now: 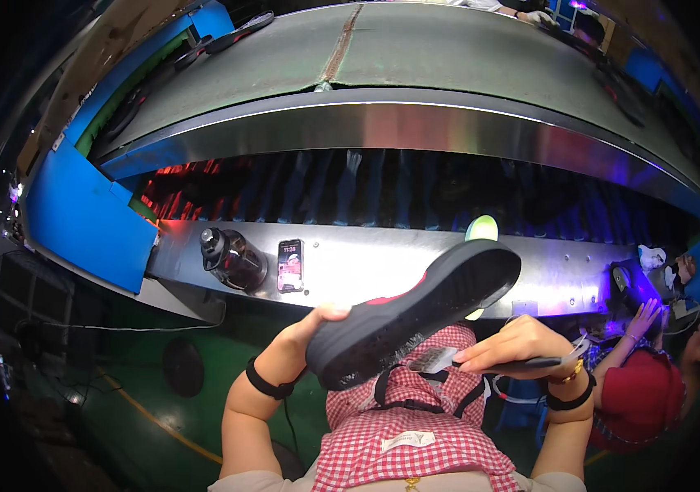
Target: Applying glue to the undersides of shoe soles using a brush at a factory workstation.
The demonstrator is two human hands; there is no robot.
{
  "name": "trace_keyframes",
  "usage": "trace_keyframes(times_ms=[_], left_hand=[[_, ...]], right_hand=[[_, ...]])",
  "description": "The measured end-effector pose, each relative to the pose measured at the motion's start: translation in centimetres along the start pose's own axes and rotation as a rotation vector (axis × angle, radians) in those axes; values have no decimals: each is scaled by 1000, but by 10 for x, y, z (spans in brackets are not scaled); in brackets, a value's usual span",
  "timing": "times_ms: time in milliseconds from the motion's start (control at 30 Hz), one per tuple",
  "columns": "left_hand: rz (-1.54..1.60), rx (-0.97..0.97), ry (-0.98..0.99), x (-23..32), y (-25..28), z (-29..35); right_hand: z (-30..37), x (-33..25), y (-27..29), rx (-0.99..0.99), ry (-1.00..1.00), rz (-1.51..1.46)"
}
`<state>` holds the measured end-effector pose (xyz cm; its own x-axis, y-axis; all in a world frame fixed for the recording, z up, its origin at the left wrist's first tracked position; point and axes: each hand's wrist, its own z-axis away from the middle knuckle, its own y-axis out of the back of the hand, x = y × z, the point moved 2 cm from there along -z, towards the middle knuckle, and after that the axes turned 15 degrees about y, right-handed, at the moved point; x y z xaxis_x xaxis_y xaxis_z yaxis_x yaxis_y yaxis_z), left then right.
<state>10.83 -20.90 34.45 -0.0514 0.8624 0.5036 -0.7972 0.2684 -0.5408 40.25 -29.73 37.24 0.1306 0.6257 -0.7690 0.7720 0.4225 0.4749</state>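
My left hand (311, 326) grips one end of a black shoe sole (415, 312) with red along its inner edge, holding it tilted over my lap. The sole's dark side and sidewall face me, and wet-looking specks show near its lower edge. My right hand (518, 348) is closed on a flat brush (434, 359) with pale bristles and a dark handle. The bristles are just below the sole's lower edge; whether they touch it I cannot tell. Behind the sole, a yellow-green object (482, 227) is partly hidden.
A metal ledge (342, 258) carries a dark bottle (235, 258) and a phone (290, 266). Beyond it, a green conveyor belt (415, 49) bears several dark soles at its sides. At right, a co-worker in red (645, 394) reaches toward the ledge. A round black disc (183, 366) is on the floor.
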Motion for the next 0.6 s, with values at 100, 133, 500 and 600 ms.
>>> trace_keyframes(times_ms=[100,133,500,600], left_hand=[[-60,69,-98,-6,20,-9],[-210,113,-182,-5,26,-13],[218,-79,-65,-2,43,-16],[353,-128,-45,6,46,-24]], right_hand=[[2,9,4,278,29,79],[3,13,2,240,3,-1],[7,22,-5,263,-5,42],[8,2,-8,236,17,4]])
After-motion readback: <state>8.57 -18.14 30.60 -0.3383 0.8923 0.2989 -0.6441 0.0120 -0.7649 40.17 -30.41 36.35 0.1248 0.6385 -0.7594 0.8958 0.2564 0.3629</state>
